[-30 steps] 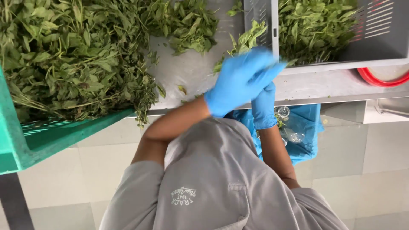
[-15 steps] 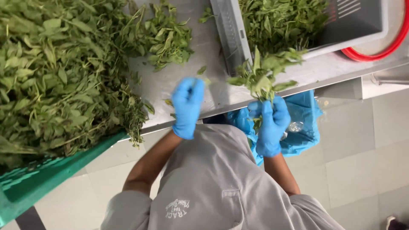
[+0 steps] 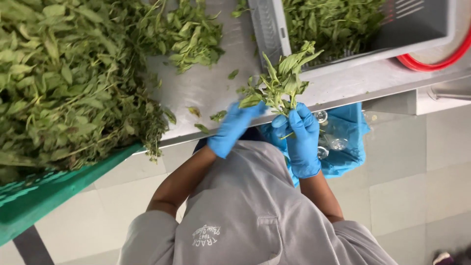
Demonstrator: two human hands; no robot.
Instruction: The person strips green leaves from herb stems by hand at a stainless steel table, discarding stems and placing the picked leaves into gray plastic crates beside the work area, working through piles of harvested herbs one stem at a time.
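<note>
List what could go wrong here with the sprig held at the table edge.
1. The sprig is held over the table edge; leaves plucked by the left hand may drop to the floor.
2. The right hand pinches only the stem base, so the grip could slip.
3. The big herb pile overhangs the green crate and may spill.

Person in grey shirt, blue gloves on both hands. Right hand (image 3: pixel 302 140) grips the stems of a leafy green sprig bunch (image 3: pixel 280 81), held upright over the steel table's (image 3: pixel 206 88) near edge. Left hand (image 3: pixel 233 128) touches the bunch's lower leaves. Big pile of greens (image 3: pixel 68 83) fills the table's left side, spilling over a green crate (image 3: pixel 44 196). Grey crate (image 3: pixel 412 24) with greens at far right edge, red ring (image 3: pixel 431 61) beside it. Blue bag (image 3: pixel 343 137) hangs below the table edge.
</note>
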